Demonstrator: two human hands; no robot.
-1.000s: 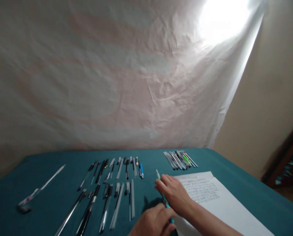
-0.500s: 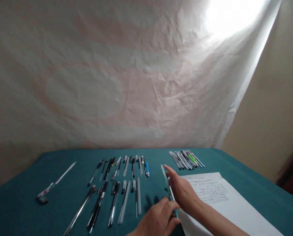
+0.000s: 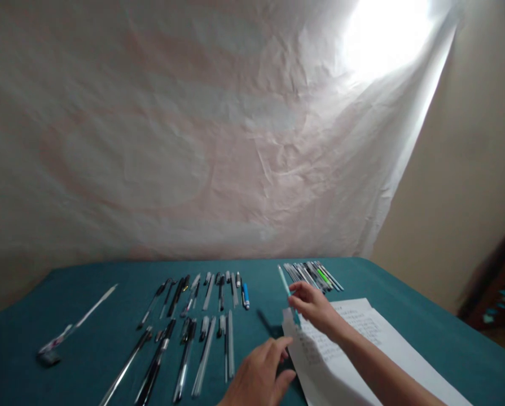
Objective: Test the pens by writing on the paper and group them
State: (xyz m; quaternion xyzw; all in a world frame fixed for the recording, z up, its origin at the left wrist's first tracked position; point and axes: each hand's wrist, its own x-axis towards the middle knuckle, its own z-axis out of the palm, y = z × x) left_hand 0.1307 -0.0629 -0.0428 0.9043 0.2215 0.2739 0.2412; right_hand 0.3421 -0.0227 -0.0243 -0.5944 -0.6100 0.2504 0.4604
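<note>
My right hand (image 3: 315,307) pinches a slim pale teal pen (image 3: 283,279) around its middle. The pen stands tilted, top leaning to the left, its lower end close to the upper left part of the written paper (image 3: 349,369). I cannot tell whether the tip touches the sheet. Below and to the left, my left hand (image 3: 258,372) has thumb and fingers apart and nothing between them. It hovers just beside the paper's left edge. Nearest to its left lie clear-barrelled pens (image 3: 230,347) in the front row.
Two rows of pens and loose caps cover the teal cloth at left, with a blue pen (image 3: 246,296) ending the back row. A pen bundle (image 3: 314,276) with a green one lies behind the paper. At far left rests a long white pen (image 3: 95,307). A pale sheet (image 3: 184,141) hangs behind.
My left hand has let go of the pen's lower end and opened. My right hand has taken the pen up and away, its fingers now closed on it. The view has turned slightly right.
</note>
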